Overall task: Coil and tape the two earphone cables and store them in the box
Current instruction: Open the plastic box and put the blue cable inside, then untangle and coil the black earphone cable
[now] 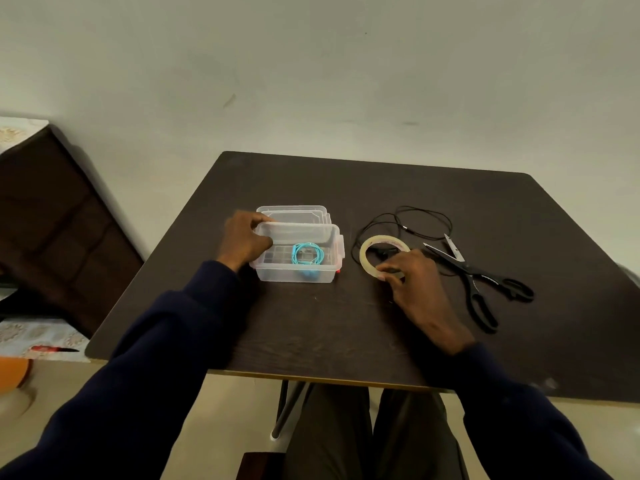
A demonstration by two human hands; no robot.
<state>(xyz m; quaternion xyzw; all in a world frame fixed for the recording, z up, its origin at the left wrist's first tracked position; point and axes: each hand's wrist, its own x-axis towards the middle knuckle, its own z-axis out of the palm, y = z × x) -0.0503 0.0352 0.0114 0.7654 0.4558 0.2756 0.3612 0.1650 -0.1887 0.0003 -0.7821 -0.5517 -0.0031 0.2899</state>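
Our left hand [244,242] grips the light, rigid box [277,273] by its left end, and the blue coil [295,255] lies inside. Our right hand [412,275] pinches the near edge of the tape roll [363,256]. Behind it the black cable [404,229] sprawls loose on the table; it looks limp and tangle-prone, so we judge it is best gathered by its loops.

sleeves [156,358]: long, dark navy, reaching the wrists | left hand [242,242], right hand [415,282]: bare | trousers [332,438]: dark olive-grey
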